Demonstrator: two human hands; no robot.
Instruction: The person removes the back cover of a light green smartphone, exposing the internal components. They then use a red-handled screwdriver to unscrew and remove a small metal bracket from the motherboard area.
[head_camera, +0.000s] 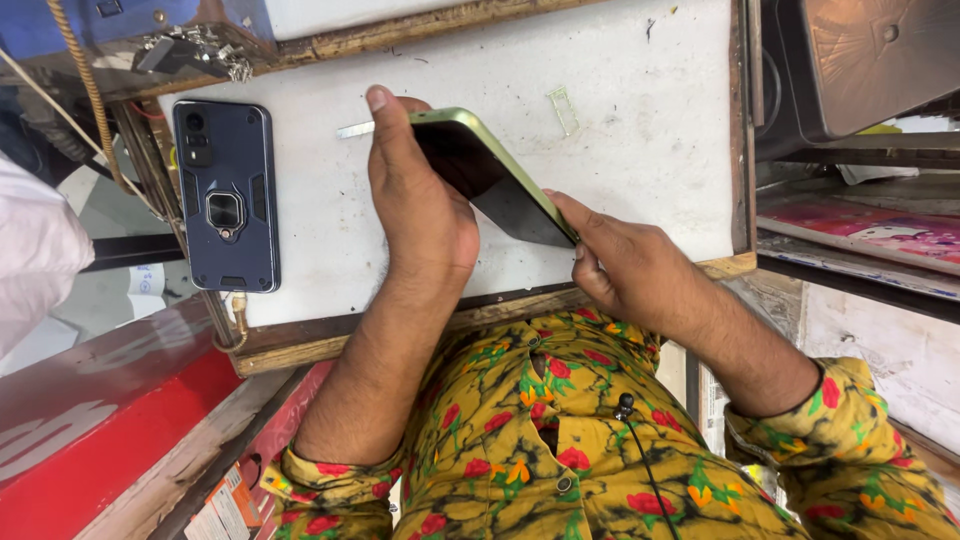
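While the left hand (420, 205) wraps around the upper end of a green-edged phone (490, 175), thumb stretched along its back, the right hand (635, 265) grips the lower end with its fingers pressed to the corner, so the phone sits tilted on edge above the white tabletop (620, 100). Behind the phone a thin metal tool (355, 130) lies flat on the table, and a small pale card tray (563, 110) lies further back. Well to the left a second phone in a dark blue ring case (226, 195) rests face down.
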